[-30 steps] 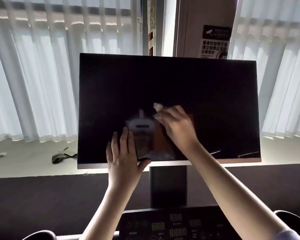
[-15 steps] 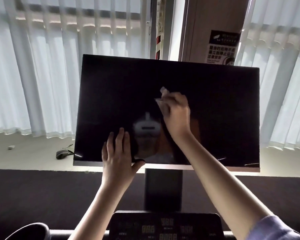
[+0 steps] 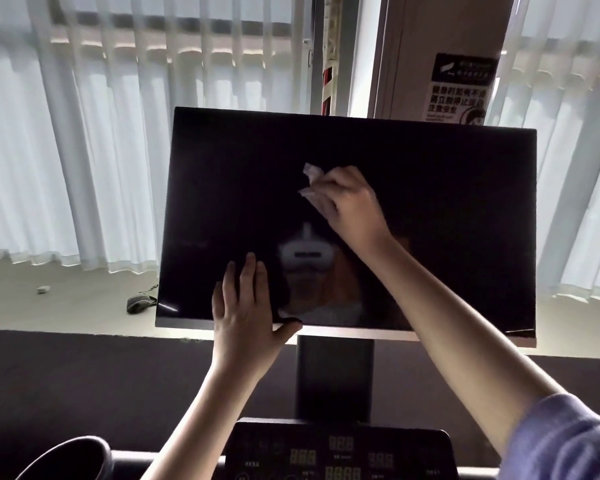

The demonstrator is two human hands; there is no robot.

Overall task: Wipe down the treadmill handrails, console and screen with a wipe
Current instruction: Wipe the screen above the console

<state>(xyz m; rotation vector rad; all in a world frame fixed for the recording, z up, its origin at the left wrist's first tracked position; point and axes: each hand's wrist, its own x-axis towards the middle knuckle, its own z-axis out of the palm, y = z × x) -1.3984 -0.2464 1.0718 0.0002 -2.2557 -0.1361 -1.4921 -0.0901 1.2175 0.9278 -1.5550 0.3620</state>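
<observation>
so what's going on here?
A person is wiping the treadmill screen. The right hand holds a crumpled white wipe against it, just above the middle. The left hand lies flat on the screen's lower edge, thumb under the frame, apparently steadying it. The console below is untouched at this moment.

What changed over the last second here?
The right hand, gripping the wipe, slid up the screen from lower middle to just above centre. The left hand stayed flat against the screen's bottom edge, and nothing was taken up or let go.
</observation>
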